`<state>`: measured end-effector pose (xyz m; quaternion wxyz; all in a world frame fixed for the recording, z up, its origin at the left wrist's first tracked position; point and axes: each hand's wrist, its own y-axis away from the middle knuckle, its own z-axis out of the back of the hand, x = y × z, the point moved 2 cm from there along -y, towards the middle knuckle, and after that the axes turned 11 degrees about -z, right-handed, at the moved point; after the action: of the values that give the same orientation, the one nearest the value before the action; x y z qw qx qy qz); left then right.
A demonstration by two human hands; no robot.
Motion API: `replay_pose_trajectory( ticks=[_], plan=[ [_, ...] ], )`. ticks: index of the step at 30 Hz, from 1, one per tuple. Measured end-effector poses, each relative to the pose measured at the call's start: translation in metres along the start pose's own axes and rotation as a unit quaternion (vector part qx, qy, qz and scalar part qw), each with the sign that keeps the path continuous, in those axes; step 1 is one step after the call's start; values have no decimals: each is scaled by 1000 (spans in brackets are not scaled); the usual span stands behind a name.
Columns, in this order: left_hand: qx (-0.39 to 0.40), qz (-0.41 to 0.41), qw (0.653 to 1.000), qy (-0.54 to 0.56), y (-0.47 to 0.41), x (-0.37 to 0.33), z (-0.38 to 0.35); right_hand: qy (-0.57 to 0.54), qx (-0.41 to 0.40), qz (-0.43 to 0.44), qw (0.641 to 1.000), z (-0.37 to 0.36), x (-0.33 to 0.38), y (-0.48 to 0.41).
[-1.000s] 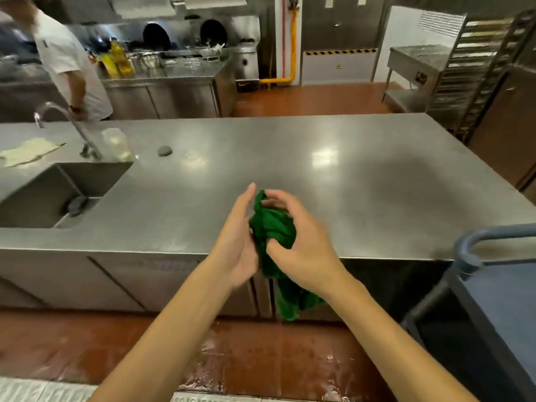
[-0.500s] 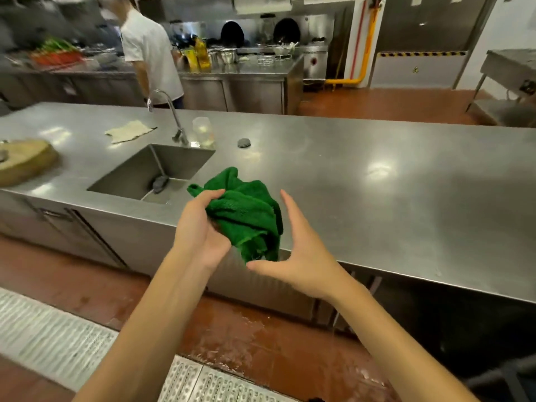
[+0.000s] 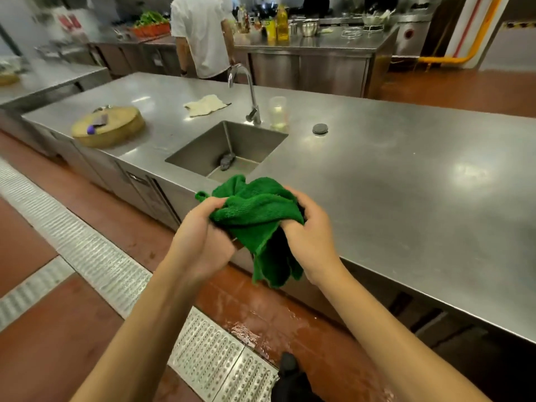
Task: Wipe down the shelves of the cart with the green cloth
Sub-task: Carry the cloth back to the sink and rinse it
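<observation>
A bunched green cloth (image 3: 255, 210) hangs in the air at the near edge of a long steel counter (image 3: 391, 175). My left hand (image 3: 203, 239) grips its left side. My right hand (image 3: 310, 239) grips its right side, and a loose end of the cloth dangles down between both hands. The cart is out of view.
A sink (image 3: 232, 149) with a tall tap (image 3: 246, 91) lies just beyond the cloth. A round wooden chopping block (image 3: 108, 129), a pale rag (image 3: 206, 104) and a clear cup (image 3: 278, 111) sit on the counter. A person in white (image 3: 203, 33) stands behind it. The floor looks wet, with a metal drain grate (image 3: 95, 256).
My view has swung left, so the cart has left the frame and the sink has come in. My right hand, open half a second ago, has closed on the cloth again.
</observation>
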<state>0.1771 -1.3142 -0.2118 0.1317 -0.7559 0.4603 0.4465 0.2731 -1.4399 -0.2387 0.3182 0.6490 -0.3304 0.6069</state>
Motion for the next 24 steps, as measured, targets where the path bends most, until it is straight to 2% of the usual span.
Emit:
replay_pose_trajectory(
  ticks=[3,7,9,12,15,18,21,24],
  plan=[
    [-53,58,995,-69,-30,2,24,-80,4,-58,995,-18,-5,-37],
    [-70,190,961,-190,-72,11,43,-111,7,-80,991,-34,-12,-84],
    [-59,251,954,-151,-94,15,49,-123,4,-81,989,-39,-17,-111],
    [3,304,953,15,-122,17,44,-135,13,-80,988,-47,-23,-151],
    [72,219,964,134,-154,5,36,-129,37,-69,989,-62,-28,-182],
    [33,108,978,177,-191,-19,39,-62,59,-48,995,-79,-31,-203],
    [-19,78,980,182,-220,-41,52,51,73,-18,996,-93,-29,-220],
    [-56,42,988,136,-252,-53,68,169,74,2,983,-104,-23,-241]
  ],
)
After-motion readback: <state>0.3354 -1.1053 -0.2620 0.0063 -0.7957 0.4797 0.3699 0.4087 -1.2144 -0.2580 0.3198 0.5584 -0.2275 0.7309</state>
